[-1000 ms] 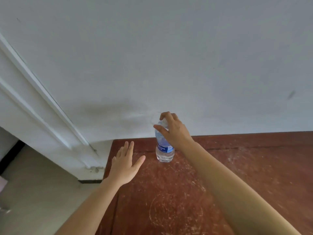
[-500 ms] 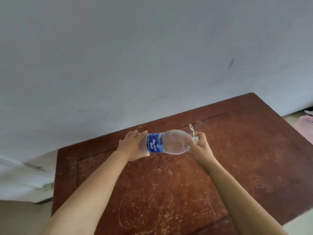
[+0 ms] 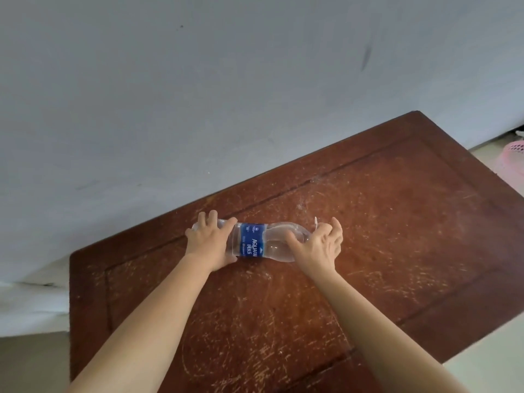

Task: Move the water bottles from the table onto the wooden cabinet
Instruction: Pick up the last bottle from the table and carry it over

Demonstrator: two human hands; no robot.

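Note:
A clear water bottle [image 3: 256,241] with a blue label lies on its side across the middle of the scratched brown wooden cabinet top [image 3: 397,222]. My left hand [image 3: 211,242] grips its base end on the left. My right hand [image 3: 320,245] grips its neck end on the right, covering the cap. Whether the bottle touches the wood or hangs just above it is unclear.
A pale grey wall [image 3: 226,95] runs along the cabinet's far edge. A pink basket [image 3: 514,154] stands on the light floor past the cabinet's right corner. White trim shows low on the left.
The bottle stood upright near the back left corner under my right hand. It was tipped onto its side between both hands and has come lower and closer to the middle of the top.

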